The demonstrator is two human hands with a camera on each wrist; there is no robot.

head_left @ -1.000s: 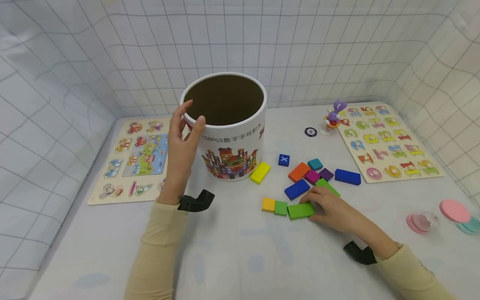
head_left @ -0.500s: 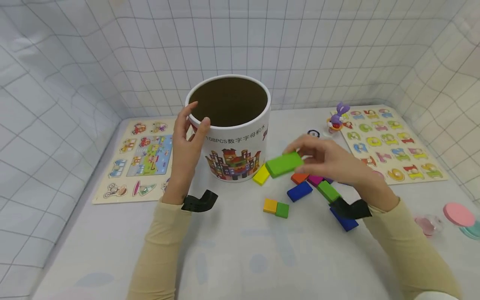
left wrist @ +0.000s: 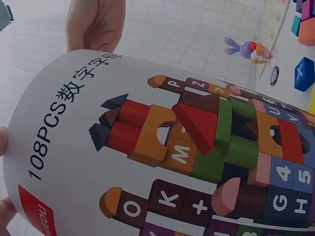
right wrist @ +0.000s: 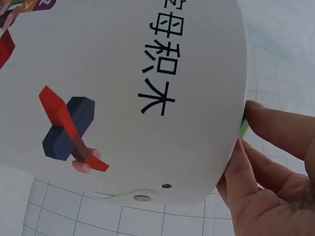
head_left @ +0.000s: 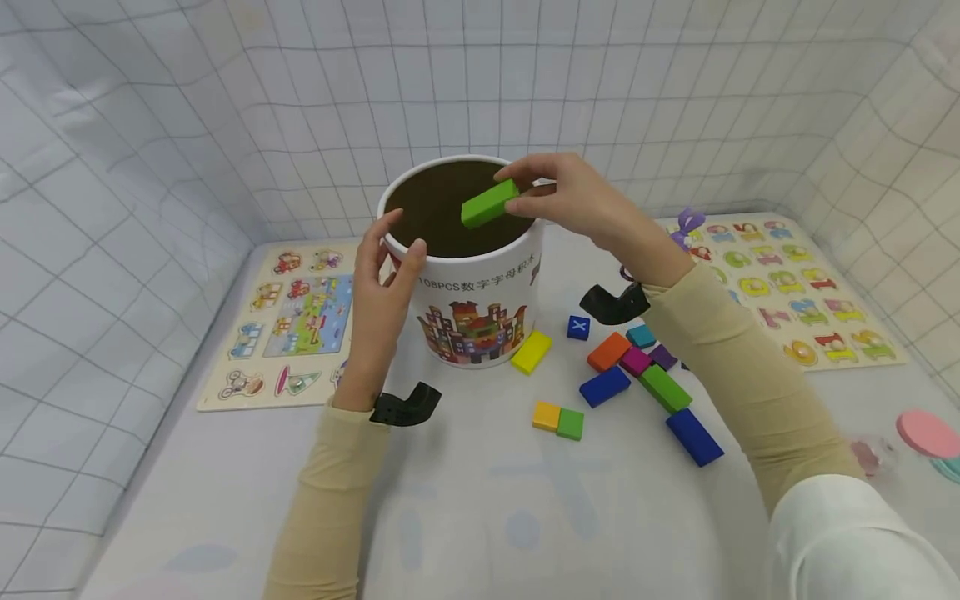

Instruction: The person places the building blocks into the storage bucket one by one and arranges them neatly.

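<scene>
A large white bucket (head_left: pixel 480 279) with a printed block-castle picture stands upright on the table. My left hand (head_left: pixel 380 287) grips its left rim, thumb at the front and fingertips over the edge; in the left wrist view the printed bucket wall (left wrist: pixel 142 113) fills most of the picture. Between thumb and fingers, my right hand (head_left: pixel 573 196) pinches a long green block (head_left: pixel 489 204) over the dark mouth of the bucket. From the right wrist, only a sliver of that green block (right wrist: pixel 243 128) shows past the rim, beside my right thumb (right wrist: pixel 278 125).
Right of the bucket lie a yellow block (head_left: pixel 532 352), an orange block (head_left: pixel 609 352), a blue block (head_left: pixel 694 437) and several others. A vehicle puzzle board (head_left: pixel 300 325) lies left, a number puzzle board (head_left: pixel 795 283) right. A purple rabbit figure (head_left: pixel 687 225) is partly behind my right arm.
My right hand has lifted the long green block off the table and carried it up and left to over the bucket's mouth. My left hand keeps its grip on the rim.
</scene>
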